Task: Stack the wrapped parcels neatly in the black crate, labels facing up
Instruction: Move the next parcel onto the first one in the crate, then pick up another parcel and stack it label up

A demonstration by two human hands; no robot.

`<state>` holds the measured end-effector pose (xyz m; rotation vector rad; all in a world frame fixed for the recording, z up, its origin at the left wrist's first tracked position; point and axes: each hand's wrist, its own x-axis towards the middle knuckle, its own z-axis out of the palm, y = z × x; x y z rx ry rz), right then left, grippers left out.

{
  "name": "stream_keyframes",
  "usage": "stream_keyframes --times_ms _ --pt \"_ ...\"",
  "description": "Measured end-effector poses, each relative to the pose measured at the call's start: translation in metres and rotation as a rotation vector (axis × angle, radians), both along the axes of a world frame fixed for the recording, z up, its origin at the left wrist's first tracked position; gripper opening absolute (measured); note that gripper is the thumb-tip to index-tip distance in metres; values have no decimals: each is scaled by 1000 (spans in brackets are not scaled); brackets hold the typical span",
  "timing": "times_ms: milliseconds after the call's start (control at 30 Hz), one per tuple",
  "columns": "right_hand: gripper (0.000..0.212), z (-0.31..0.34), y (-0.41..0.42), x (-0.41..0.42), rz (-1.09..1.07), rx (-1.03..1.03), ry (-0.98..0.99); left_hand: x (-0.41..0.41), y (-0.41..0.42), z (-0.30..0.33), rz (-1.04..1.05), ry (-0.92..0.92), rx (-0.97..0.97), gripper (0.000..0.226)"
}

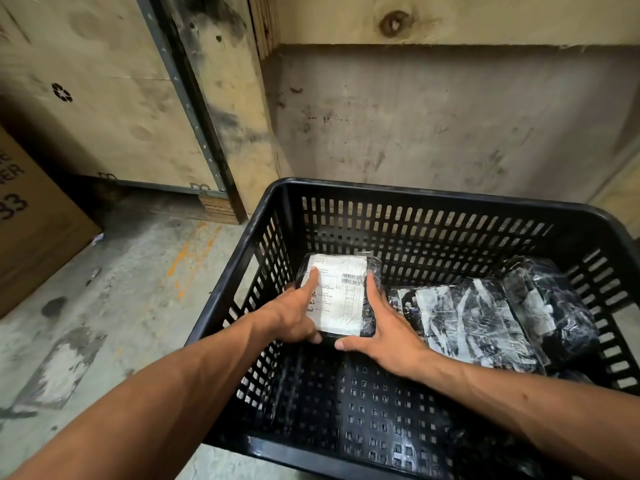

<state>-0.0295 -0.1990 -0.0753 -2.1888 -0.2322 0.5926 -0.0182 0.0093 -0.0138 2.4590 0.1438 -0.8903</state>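
Observation:
A black slotted crate [433, 195] stands on the floor in front of me. Both hands reach into its far left corner and grip one black wrapped parcel [341, 292] with its white label facing up. My left hand [294, 313] holds the parcel's left edge, the forefinger lying on the label. My right hand [384, 323] clasps its right edge. To the right lie two more black plastic-wrapped parcels: one [474, 320] with a crinkled white label facing up, another [547, 303] against the right wall, tilted.
The crate's near floor [374, 403] is bare perforated plastic. Plywood crates [114, 98] and a grey wall [450, 119] stand behind. A cardboard box [31, 230] sits at the left on the stained concrete floor [114, 306].

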Motion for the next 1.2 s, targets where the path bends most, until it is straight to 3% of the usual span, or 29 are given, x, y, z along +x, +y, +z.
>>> stream_keyframes --times_ms 300,467,600,700,800,900,1067,1200 --pt "137 0 0 0 16 -36 -11 1 3 -1 11 20 -45 135" --pt "141 8 -1 3 60 -61 30 2 5 3 -10 -1 28 137" --pt "135 35 -19 7 142 -76 71 -6 -2 11 -18 -99 126 135" --pt "120 64 -56 6 217 -106 42 -19 -20 17 -44 -218 65 126" --pt "97 98 -102 2 257 -230 -129 -27 -46 24 -170 -347 -33 109" --pt "80 123 -144 -5 298 -392 -275 -31 -82 26 -312 -357 -147 104" --pt "82 127 -184 -18 414 -657 -261 -38 -141 13 -473 -297 -201 113" --pt "88 112 -185 -15 542 -875 -274 -39 -170 -4 -531 -282 -87 117"
